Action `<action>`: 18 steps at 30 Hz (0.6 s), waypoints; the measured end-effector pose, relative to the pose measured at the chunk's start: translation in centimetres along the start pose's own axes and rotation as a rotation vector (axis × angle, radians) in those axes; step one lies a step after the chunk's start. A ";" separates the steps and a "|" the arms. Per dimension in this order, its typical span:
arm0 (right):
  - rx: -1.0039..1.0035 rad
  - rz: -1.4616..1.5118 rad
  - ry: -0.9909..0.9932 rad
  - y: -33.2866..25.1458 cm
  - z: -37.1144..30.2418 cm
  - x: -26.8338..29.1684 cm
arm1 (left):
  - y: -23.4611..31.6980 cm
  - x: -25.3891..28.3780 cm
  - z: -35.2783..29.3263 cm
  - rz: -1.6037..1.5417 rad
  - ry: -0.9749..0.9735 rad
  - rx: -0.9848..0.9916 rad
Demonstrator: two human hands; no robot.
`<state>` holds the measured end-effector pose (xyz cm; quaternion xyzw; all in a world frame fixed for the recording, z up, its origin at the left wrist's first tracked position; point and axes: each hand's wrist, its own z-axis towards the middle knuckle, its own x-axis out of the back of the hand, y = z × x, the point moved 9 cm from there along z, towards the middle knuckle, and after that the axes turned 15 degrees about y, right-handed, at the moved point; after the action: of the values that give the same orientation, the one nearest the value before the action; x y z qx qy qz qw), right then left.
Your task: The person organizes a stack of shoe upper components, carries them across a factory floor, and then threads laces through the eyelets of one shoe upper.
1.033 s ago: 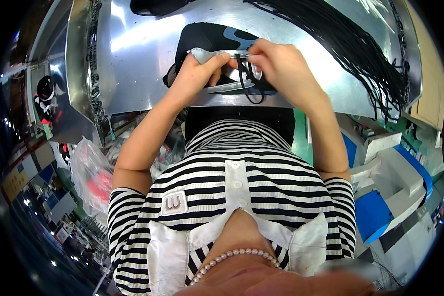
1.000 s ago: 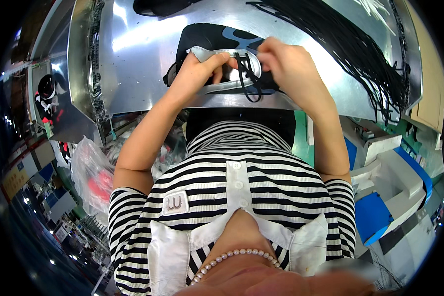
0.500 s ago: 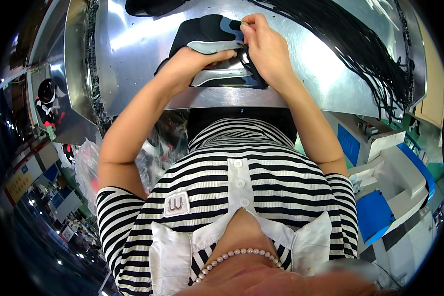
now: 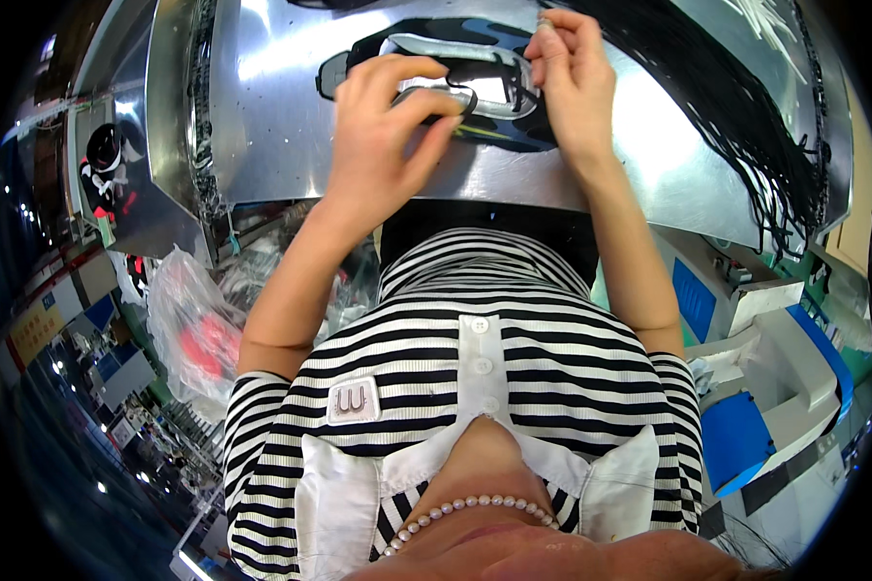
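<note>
Shoe upper [image 4: 475, 92] now further out, under L fingers [image 4: 426, 92]

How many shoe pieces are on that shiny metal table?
2. One black-and-grey shoe upper lies under both hands; another dark piece peeks in at the metal table's top edge. More may be hidden.

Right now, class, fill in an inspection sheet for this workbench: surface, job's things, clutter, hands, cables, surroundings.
Surface: shiny metal table.
Job's things: black and grey shoe upper lying on the table, black lace threaded through it.
Clutter: bundle of black laces on the right.
Hands: left hand presses the upper; right hand pinches a lace end.
Cables: nothing seen.
Surroundings: plastic bag lower left, blue and white machine lower right.
</note>
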<state>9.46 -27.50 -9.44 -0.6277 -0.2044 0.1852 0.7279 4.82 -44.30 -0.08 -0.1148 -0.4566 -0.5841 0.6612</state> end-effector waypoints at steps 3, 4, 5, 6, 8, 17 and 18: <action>0.066 -0.002 -0.084 -1.6 -1.4 0.6 | -1.2 -2.0 -1.3 -0.041 0.030 0.065; 0.088 -0.065 -0.132 -2.2 -2.3 0.7 | -1.8 -2.3 -1.4 -0.071 0.024 0.066; 0.111 -0.127 -0.180 -2.8 -3.4 0.8 | -2.4 -2.6 -1.4 -0.100 0.017 0.068; 0.116 -0.182 -0.244 -3.1 -4.5 0.8 | -2.6 -2.9 -1.5 -0.139 0.011 0.066; 0.094 -0.171 -0.285 -2.7 -5.8 0.6 | -2.6 -2.8 -1.1 -0.150 0.042 0.087; 0.134 -0.292 -0.339 -2.0 -6.3 0.3 | -3.4 -3.4 -0.4 -0.164 -0.053 0.227; 0.137 -0.295 -0.337 -2.0 -6.2 0.3 | -3.5 -3.5 -0.3 -0.174 -0.063 0.239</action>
<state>12.99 -32.83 -8.25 -0.5005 -0.3995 0.1923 0.7436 2.26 -43.20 -4.12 -0.0136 -0.5515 -0.5767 0.6026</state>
